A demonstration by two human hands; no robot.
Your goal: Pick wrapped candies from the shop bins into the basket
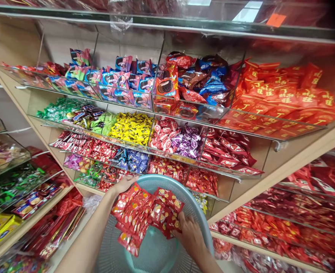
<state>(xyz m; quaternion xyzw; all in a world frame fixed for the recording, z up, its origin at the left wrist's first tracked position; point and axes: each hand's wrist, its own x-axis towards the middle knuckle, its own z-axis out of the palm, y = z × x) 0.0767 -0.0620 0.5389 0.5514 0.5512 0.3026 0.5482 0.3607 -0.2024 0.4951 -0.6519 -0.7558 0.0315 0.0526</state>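
A grey-green plastic basket (205, 220) with perforated walls stands below the shelves, close against them. My left hand (125, 184) is at its far left rim, fingers closed there and partly hidden behind candy packets. Inside the basket's opening is a bunch of small red candy packets (136, 212) with orange fruit prints; some overlap my left hand. My right hand (191, 231) reaches in over the near right side, thumb and fingers closed on red packets (167, 212) at the right of the bunch. Similar red packets (170, 170) lie on a low shelf behind the rim.
Tiered shelves with clear fronts hold yellow candies (131, 128), purple candies (187, 140), cookie packs (167, 85) and orange-red snack bags (281, 94). A slanting wooden panel (269, 174) borders them at right. More stocked shelves (22, 185) stand at left, bagged goods below.
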